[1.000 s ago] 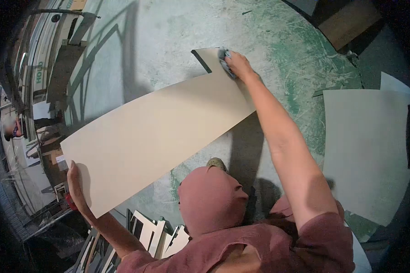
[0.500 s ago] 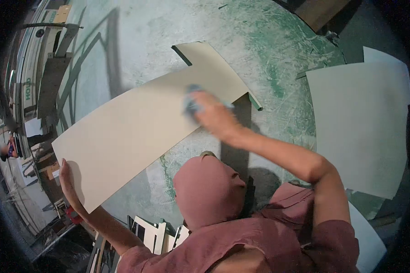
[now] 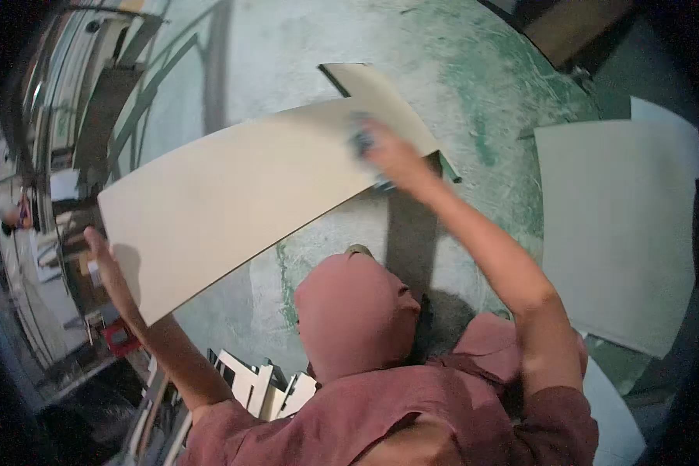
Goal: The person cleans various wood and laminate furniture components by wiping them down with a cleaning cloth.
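A long cream panel [image 3: 233,194] with a narrower angled end piece at the upper right lies tilted across the view, above the green and white worn surface. My right hand [image 3: 392,159] presses a blue-grey cloth [image 3: 361,140] on the panel near that end; both are blurred, and the fingers are wrapped round the cloth. At the panel's lower left end, my left hand [image 3: 105,256] is against the short edge, with its fingers stretched out and partly hidden by the panel.
Large pale sheets [image 3: 617,233] lie at the right. Cut pieces [image 3: 252,380] stand at the lower left. Racks with long boards [image 3: 74,85] line the left side, near a red object [image 3: 120,339]. Another person [image 3: 19,213] is at the far left. A brown box [image 3: 575,31] is at the top right.
My right hand and the cloth have moved up and to the right along the panel. The panel's left end appears higher, and my left hand has shifted slightly left and up.
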Demonstrator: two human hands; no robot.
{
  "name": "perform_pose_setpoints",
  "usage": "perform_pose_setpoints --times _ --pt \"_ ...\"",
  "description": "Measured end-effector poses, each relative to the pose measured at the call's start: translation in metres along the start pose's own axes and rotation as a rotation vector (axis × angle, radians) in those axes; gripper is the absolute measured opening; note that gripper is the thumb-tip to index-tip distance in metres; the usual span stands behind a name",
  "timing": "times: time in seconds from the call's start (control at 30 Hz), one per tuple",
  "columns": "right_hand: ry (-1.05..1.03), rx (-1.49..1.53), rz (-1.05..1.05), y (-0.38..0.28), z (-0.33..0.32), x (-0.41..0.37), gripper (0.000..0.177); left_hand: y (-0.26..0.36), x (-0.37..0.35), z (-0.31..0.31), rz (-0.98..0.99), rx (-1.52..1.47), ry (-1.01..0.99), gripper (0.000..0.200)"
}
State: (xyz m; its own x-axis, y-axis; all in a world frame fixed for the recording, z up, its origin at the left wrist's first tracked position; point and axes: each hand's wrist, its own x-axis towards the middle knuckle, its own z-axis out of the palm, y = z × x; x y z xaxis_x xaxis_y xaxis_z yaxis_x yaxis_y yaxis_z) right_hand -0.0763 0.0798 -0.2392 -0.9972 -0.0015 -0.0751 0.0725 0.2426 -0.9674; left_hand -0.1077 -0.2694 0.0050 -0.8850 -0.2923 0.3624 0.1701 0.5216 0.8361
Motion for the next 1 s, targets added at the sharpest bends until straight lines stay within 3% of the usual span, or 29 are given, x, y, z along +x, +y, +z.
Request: perform_pose_setpoints --times 0.07,0.13,0.17,0.2,0.23,0.27,0.3,0.33,0.4,0.5,0.57,0.6,0.63,0.67,0.7,0.73,0.77,0.8,0.83,0.87,0.9,0.97,1.0 --pt "0.14 -0.189 0.392 0.054 -0.022 -0.002 0.034 -0.018 0.007 -0.015 0.066 0.087 -0.01 0.058" --pt "0.303 -0.277 0.261 0.04 -0.005 0.0 0.035 -0.012 0.0 -0.011 0.02 0.134 -0.055 0.066" --pt "0.203 -0.139 0.158 0.01 0.007 0.007 0.036 0.042 -0.025 0.032 -0.364 -0.251 -0.028 0.068" --pt "0.104 -0.004 0.067 -0.037 0.013 0.008 0.036 0.056 -0.03 0.036 -0.425 -0.516 -0.389 0.068" --pt "-0.099 0.319 0.037 -0.093 0.021 0.002 0.042 0.066 -0.036 0.041 -0.412 -0.503 -0.368 0.068" --pt "-0.219 0.348 -0.233 -0.135 0.037 0.003 0.044 0.075 -0.04 0.048 -0.407 -0.538 -0.332 0.068" --pt "0.058 0.037 -0.784 -0.169 0.066 -0.001 0.049 0.079 -0.041 0.053 -0.404 -0.577 -0.306 0.067" --pt "-0.122 0.201 -0.832 -0.214 0.071 -0.011 0.052 0.056 -0.034 0.039 -0.29 -0.856 -0.578 0.068" --pt "-0.097 0.241 -0.999 -0.266 0.085 -0.012 0.049 0.035 -0.022 0.021 -0.176 -1.13 -0.865 0.069" --pt "-0.011 0.279 -1.081 -0.254 0.096 0.036 0.044 0.047 -0.023 0.026 -0.323 -1.054 -0.753 0.07" --pt "-0.008 0.166 -1.032 -0.206 0.079 0.063 0.038 0.05 -0.024 0.026 -0.339 -0.835 -0.779 0.071" --pt "-0.145 0.143 -0.693 -0.183 0.058 0.061 0.037 0.058 -0.032 0.034 -0.411 -0.718 -0.538 0.073" --pt "-0.057 0.166 -0.572 -0.145 0.05 0.062 0.038 0.066 -0.042 0.044 -0.473 -0.59 -0.298 0.074" --pt "-0.042 0.065 -0.413 -0.101 0.044 0.07 0.04 0.068 -0.046 0.048 -0.479 -0.598 -0.292 0.074" --pt "0.058 0.013 -0.46 -0.043 0.035 0.066 0.041 0.069 -0.049 0.05 -0.402 -0.376 -0.197 0.075" --pt "0.121 -0.061 -0.21 -0.013 0.019 0.055 0.041 0.069 -0.051 0.049 -0.323 -0.153 -0.096 0.076" --pt "0.233 -0.205 -0.153 0.034 0.01 0.047 0.039 0.067 -0.052 0.047 -0.323 -0.159 -0.074 0.076" --pt "0.155 -0.274 -0.045 0.089 0.0 0.044 0.038 0.064 -0.051 0.043 -0.413 -0.1 -0.104 0.075" --pt "0.179 -0.241 0.162 0.079 -0.013 0.021 0.037 0.063 -0.051 0.038 -0.502 -0.041 -0.133 0.074" --pt "0.275 -0.411 0.137 0.116 -0.012 0.005 0.034 0.071 -0.054 0.034 -0.656 -0.132 -0.185 0.071" --pt "0.256 -0.38 0.234 0.092 -0.015 -0.024 0.038 0.065 -0.053 0.024 -0.653 -0.135 -0.161 0.071" --pt "0.472 -0.465 0.242 0.109 0.009 -0.059 0.031 0.041 -0.052 0.004 -0.931 -0.157 -0.335 0.056" --pt "0.496 0.098 0.461 0.125 0.025 -0.059 0.033 0.035 -0.056 0.002 -0.925 -0.166 -0.326 0.056"
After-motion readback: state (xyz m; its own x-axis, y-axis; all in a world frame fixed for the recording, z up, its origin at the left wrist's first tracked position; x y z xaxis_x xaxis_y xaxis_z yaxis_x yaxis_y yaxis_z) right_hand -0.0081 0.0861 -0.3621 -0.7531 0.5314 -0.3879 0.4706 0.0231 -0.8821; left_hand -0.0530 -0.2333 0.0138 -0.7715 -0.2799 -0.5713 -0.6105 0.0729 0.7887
